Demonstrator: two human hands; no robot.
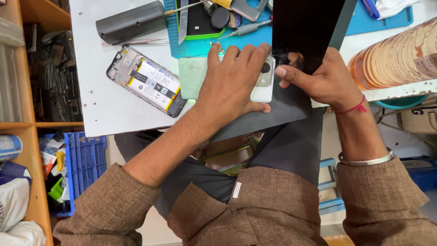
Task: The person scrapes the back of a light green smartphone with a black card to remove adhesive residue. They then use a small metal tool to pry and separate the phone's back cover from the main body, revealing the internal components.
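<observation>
My left hand (232, 77) lies flat on a pale green and white phone (193, 75) that rests back-up on the white table, fingers spread over it, pressing it down. My right hand (321, 77) pinches at the phone's camera corner (266, 75), thumb and fingers closed there next to a black panel (302, 27); what the fingertips grip is hidden. The phone lies on a dark grey sheet (282, 111) at the table's near edge.
An opened phone with its battery showing (145, 82) lies to the left. A blue work mat (218, 38) behind holds a dark grey box (129, 23), tweezers, a screwdriver and small parts. A roll of orange tape (396, 54) sits right. Wooden shelves and a blue crate (84, 159) stand left.
</observation>
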